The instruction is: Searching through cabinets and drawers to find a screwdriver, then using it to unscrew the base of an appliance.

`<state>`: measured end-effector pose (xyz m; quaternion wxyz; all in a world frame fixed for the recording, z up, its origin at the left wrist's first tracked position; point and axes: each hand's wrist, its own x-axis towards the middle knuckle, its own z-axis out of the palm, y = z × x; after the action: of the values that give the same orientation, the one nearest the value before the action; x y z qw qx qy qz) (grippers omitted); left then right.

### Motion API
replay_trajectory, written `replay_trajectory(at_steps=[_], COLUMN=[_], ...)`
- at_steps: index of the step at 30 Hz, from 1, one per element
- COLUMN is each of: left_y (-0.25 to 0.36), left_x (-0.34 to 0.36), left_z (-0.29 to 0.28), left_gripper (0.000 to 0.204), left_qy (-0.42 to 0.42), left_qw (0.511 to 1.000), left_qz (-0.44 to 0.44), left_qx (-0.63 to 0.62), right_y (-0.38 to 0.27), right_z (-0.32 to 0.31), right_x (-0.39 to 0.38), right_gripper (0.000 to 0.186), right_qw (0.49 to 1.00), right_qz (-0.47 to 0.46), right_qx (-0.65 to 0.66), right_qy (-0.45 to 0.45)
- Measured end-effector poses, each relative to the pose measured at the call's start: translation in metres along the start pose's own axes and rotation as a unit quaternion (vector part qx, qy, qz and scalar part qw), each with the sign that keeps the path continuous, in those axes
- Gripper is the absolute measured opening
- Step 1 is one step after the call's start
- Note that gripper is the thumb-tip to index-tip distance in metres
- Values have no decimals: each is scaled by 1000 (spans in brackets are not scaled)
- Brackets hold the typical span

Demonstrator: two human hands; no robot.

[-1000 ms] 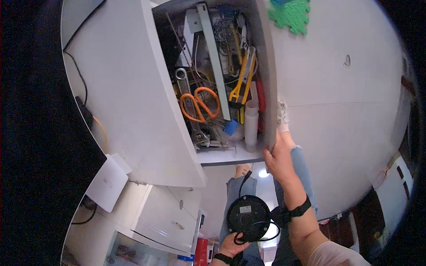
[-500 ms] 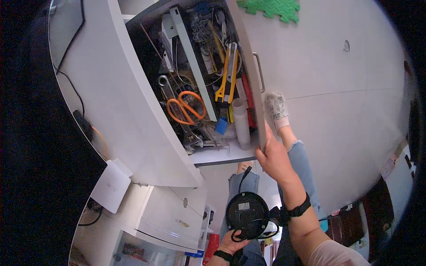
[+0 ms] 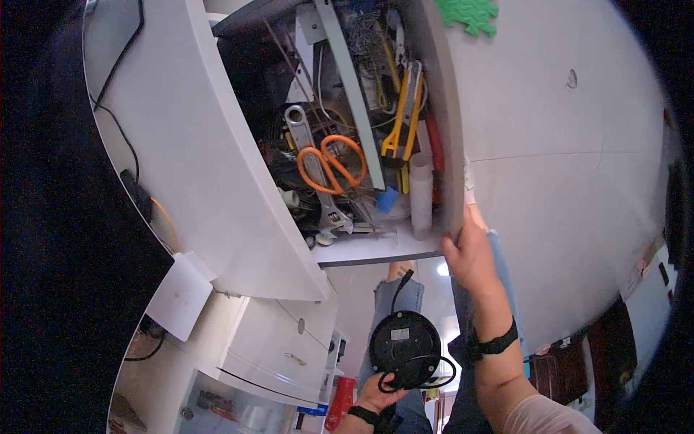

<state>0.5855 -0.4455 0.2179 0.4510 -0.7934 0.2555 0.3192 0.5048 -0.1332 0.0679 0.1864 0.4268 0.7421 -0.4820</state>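
Note:
In my left hand (image 3: 379,394) is a round black power base (image 3: 405,351) with a pale label, its cord looped below and its plug (image 3: 406,275) sticking up; the fingers close on its lower edge. My right hand (image 3: 471,257) grips the near end of the front panel of a pulled-out drawer (image 3: 452,137), thumb on the inner side. Within the drawer lie orange-handled scissors (image 3: 338,192), an adjustable wrench (image 3: 300,130), a yellow utility knife (image 3: 402,119), a long pale metal strip (image 3: 358,108) and a translucent white tube (image 3: 421,199).
The white cabinet top (image 3: 188,130) spans the left, with a black cable along it and a white box (image 3: 181,296) at its near end. Lower left is another white cabinet (image 3: 278,340). A green foam mat (image 3: 470,14) lies on the pale floor (image 3: 564,145). My legs (image 3: 399,296) are under the drawer.
The drawer has slid further out to the right, with my right hand on its front panel. More of its contents show along the left side. My left hand and the power base have hardly moved.

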Motion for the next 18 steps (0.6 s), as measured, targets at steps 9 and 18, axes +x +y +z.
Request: replay_trajectory(at_steps=[9, 18], left_y=[3, -4], left_x=[5, -31], left_z=[-12, 34], left_gripper=[33, 33], left_qy=[22, 6], left_qw=[1000, 952], left_qz=[7, 135], left_qx=[11, 273], right_y=[8, 38], right_z=[-6, -23], right_x=[1, 3], right_gripper=[44, 51], right_qw=[997, 993], right_qz=[54, 29], right_qx=[29, 21], right_qy=[47, 114])
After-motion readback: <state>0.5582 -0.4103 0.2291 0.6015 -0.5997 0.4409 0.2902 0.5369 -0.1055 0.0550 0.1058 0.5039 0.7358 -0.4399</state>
